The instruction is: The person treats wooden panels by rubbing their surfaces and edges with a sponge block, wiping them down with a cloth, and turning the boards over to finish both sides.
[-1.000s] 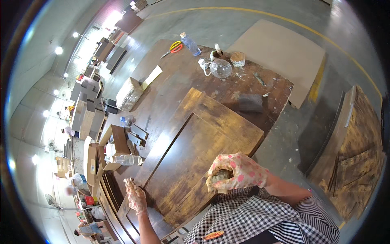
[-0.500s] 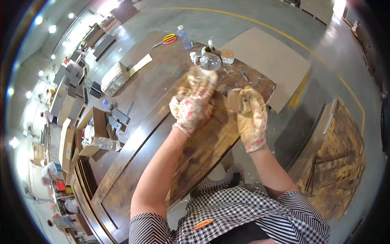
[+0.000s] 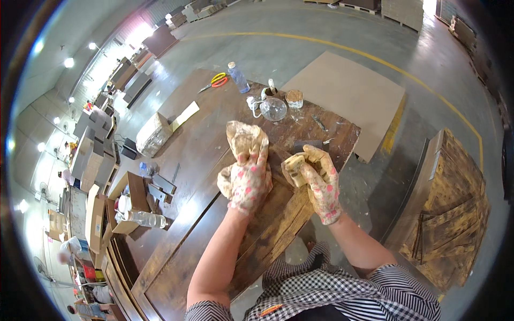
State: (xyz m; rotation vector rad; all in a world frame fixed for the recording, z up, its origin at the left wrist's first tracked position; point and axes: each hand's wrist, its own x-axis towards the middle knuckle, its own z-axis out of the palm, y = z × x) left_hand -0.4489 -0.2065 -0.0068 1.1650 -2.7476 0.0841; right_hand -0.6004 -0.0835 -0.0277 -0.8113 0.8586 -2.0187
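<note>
My left hand (image 3: 249,184), in a stained white glove with pink dots, presses a crumpled, brown-stained rag (image 3: 243,138) onto a dark wooden panel (image 3: 184,243). More of the cloth bulges out beside the wrist. My right hand (image 3: 322,184), gloved the same way, pinches a small block (image 3: 294,167) with a brown face and a pale side, perhaps a sanding block. It is held over the panel's right edge. The panel's surface is mottled brown, with worn lighter streaks near my body and dark grooves along its length.
Behind the hands stand a blue bottle (image 3: 238,77), scissors (image 3: 217,81), a clear round container (image 3: 273,109) and a small tub (image 3: 294,99). To the left are a wrapped bundle (image 3: 155,134), an open carton (image 3: 131,200) and a lying bottle (image 3: 145,219). Stacked mottled panels (image 3: 450,208) stand at right.
My left hand has shifted slightly down and left with the rag. My right hand has moved down and turned, tilting the block. The whole view has tipped upward a little.
</note>
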